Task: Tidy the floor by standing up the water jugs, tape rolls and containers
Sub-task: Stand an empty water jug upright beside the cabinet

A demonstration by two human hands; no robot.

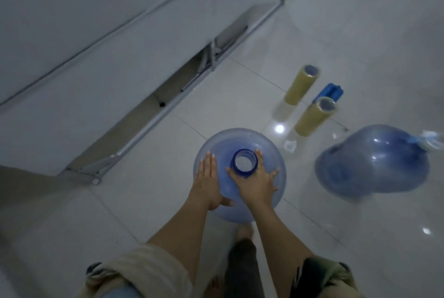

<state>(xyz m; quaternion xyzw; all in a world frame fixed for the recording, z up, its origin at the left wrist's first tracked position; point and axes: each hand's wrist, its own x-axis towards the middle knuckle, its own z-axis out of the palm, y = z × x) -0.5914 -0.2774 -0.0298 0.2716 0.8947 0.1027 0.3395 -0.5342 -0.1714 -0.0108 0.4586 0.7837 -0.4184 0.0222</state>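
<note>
A big blue water jug (240, 140) stands upright on the tiled floor below me, its open neck facing up. My left hand (207, 182) lies flat on its left shoulder, fingers together. My right hand (258, 183) presses on the jug's top beside the neck, fingers spread. A second blue jug (371, 165) sits to the right, its capped neck pointing up and right. Two tan tape-roll stacks (301, 85) (314, 116) stand upright beyond the jugs. A blue container (330, 92) stands behind the nearer stack.
A white wall runs along the left with a low open channel (168, 95) at its base. A small clear object (289, 146) lies on the floor near the tape stacks. My bare feet show below the jug.
</note>
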